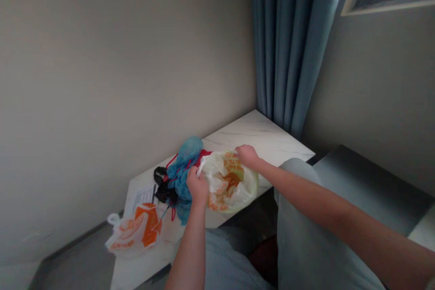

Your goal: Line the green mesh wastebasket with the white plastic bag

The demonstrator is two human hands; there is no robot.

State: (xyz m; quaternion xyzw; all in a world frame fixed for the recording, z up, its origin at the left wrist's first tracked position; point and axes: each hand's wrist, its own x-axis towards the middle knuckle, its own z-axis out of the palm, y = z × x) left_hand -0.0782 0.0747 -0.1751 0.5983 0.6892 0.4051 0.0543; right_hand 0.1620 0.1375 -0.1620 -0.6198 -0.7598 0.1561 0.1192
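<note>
A white plastic bag (217, 174) with orange and yellow print is stretched between my hands, its mouth spread wide. My left hand (197, 186) is closed on the bag's left edge. On the far right edge, my right hand (248, 156) pinches the rim. Just left of the bag lies a heap of crumpled blue mesh-like plastic (180, 176) with red strings. A black plastic bag (166, 191) is bunched against that heap. What the open bag holds, if anything, I cannot make out.
Another white bag with orange print (137, 231) lies at the left end of the white marbled table (258, 129), near a printed sheet (141, 197). A grey wall stands behind. Blue curtains (288, 45) hang at the far corner, and a dark bench-like surface (367, 186) is to the right.
</note>
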